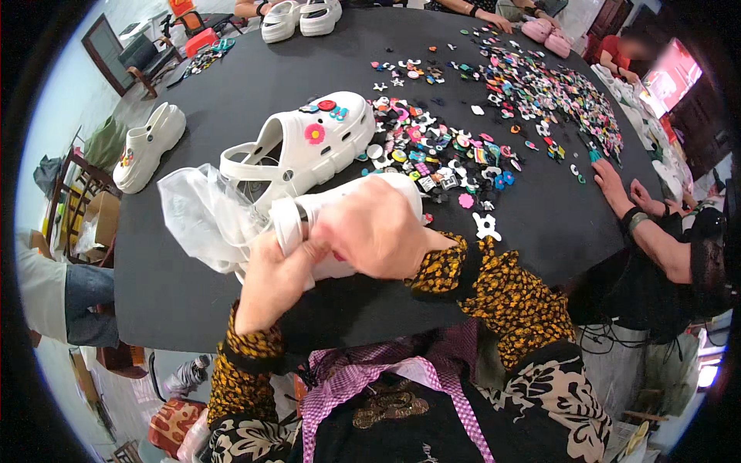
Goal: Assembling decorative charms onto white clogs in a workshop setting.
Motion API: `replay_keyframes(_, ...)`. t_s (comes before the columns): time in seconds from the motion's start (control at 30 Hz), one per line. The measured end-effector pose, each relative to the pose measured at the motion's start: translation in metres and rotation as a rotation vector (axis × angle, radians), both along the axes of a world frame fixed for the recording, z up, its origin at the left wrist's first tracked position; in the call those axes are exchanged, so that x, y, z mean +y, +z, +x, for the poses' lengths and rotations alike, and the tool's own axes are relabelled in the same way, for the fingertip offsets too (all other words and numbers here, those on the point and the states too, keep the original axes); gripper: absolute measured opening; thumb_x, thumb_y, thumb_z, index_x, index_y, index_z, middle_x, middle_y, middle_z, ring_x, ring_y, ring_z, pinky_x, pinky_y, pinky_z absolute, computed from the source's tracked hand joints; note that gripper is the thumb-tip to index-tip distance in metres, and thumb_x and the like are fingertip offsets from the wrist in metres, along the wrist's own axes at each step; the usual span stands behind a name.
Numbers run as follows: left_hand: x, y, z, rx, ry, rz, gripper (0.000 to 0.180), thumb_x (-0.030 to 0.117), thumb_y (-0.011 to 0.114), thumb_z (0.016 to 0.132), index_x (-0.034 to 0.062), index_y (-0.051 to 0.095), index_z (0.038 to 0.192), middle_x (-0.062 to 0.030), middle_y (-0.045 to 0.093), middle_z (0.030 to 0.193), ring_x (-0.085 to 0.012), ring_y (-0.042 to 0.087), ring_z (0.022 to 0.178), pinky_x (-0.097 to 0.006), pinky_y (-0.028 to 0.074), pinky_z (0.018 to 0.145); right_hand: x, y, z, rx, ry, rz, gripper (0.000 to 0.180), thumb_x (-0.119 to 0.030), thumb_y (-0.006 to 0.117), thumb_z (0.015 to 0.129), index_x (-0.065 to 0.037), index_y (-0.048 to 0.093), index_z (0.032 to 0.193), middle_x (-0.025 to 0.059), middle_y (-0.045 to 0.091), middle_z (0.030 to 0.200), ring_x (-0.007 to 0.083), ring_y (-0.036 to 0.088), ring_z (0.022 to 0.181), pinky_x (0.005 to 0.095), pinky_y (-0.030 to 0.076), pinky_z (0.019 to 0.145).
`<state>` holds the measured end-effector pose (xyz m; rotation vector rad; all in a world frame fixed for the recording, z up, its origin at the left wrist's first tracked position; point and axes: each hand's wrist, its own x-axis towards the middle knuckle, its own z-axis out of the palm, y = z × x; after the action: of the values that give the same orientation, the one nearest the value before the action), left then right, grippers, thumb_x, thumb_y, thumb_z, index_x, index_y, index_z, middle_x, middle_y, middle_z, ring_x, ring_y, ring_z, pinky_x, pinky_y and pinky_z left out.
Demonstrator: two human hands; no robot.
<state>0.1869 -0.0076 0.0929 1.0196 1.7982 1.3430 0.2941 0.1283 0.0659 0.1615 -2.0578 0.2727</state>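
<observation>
At the centre of the frame my right hand point(376, 228) grips a white clog point(363, 202) from above, and my left hand point(272, 279) clasps its heel strap end from below. A clear plastic bag point(202, 214) bunches just left of my hands. Another white clog point(302, 144) with charms stands just above on the black table point(193, 293). Loose colourful charms point(494, 116) spread toward the upper right.

A large round black table point(193, 255) filled the room's middle, with a dark wooden armchair point(143, 58) against the pale far-left wall point(69, 92), a wooden-framed chair point(81, 193) on the left, dark wooden cabinetry point(706, 108) at far right, and pale tiled floor point(116, 393) at near left.
</observation>
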Motion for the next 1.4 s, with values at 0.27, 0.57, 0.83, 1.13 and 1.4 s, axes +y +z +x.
replay_keyframes(0.27, 0.003, -0.007, -0.003, -0.046, -0.072, 0.062, 0.021, 0.012, 0.059, 0.086, -0.0001, 0.064, 0.102, -0.0025, 0.065, 0.087, -0.0098, 0.057, 0.078, -0.027, 0.047, 0.071, 0.044, 0.039, 0.025, -0.224, -0.08, -0.721, 0.008, -0.01, 0.058, 0.09, -0.002, 0.058, 0.089, 0.0051, 0.059, 0.077, 0.0131, 0.058, 0.07, 0.0253, 0.046, 0.06)
replay_keyframes(0.57, 0.006, 0.001, -0.011, -0.115, -0.085, 0.101, 0.022, 0.01, 0.059, 0.085, -0.001, 0.063, 0.103, -0.0029, 0.065, 0.089, -0.0108, 0.057, 0.081, -0.028, 0.046, 0.074, 0.044, -0.001, 0.016, -0.194, -0.051, 0.062, 0.015, -0.016, 0.069, 0.075, -0.007, 0.06, 0.082, 0.0052, 0.057, 0.082, 0.0227, 0.056, 0.074, 0.0347, 0.044, 0.066)
replay_keyframes(0.83, -0.002, 0.004, 0.003, -0.052, 0.084, 0.033, 0.019, 0.008, 0.061, 0.077, -0.0031, 0.064, 0.092, -0.0008, 0.06, 0.078, -0.0083, 0.054, 0.07, -0.023, 0.042, 0.064, 0.039, -0.006, 0.018, -0.143, -0.041, 0.195, 0.028, -0.029, 0.069, 0.073, -0.007, 0.052, 0.071, 0.0065, 0.05, 0.075, 0.0236, 0.052, 0.072, 0.0358, 0.042, 0.064)
replay_keyframes(1.13, 0.0, -0.001, 0.007, -0.169, 0.06, 0.086, 0.027, 0.006, 0.057, 0.077, -0.0022, 0.059, 0.103, -0.0048, 0.061, 0.089, -0.0123, 0.059, 0.079, -0.026, 0.047, 0.07, 0.044, -0.007, 0.018, -0.14, 0.073, 0.02, 0.028, -0.029, 0.068, 0.075, -0.008, 0.05, 0.069, 0.0046, 0.048, 0.07, 0.0234, 0.049, 0.064, 0.0352, 0.039, 0.063)
replay_keyframes(1.4, -0.003, 0.002, -0.004, -0.177, 0.017, 0.042, 0.021, 0.003, 0.057, 0.078, -0.002, 0.06, 0.097, -0.0012, 0.059, 0.084, -0.0082, 0.053, 0.074, -0.023, 0.042, 0.065, 0.044, -0.004, 0.006, -0.12, 0.018, 0.088, 0.03, -0.032, 0.068, 0.076, -0.012, 0.049, 0.065, 0.0021, 0.047, 0.065, 0.0215, 0.048, 0.059, 0.0338, 0.039, 0.06)
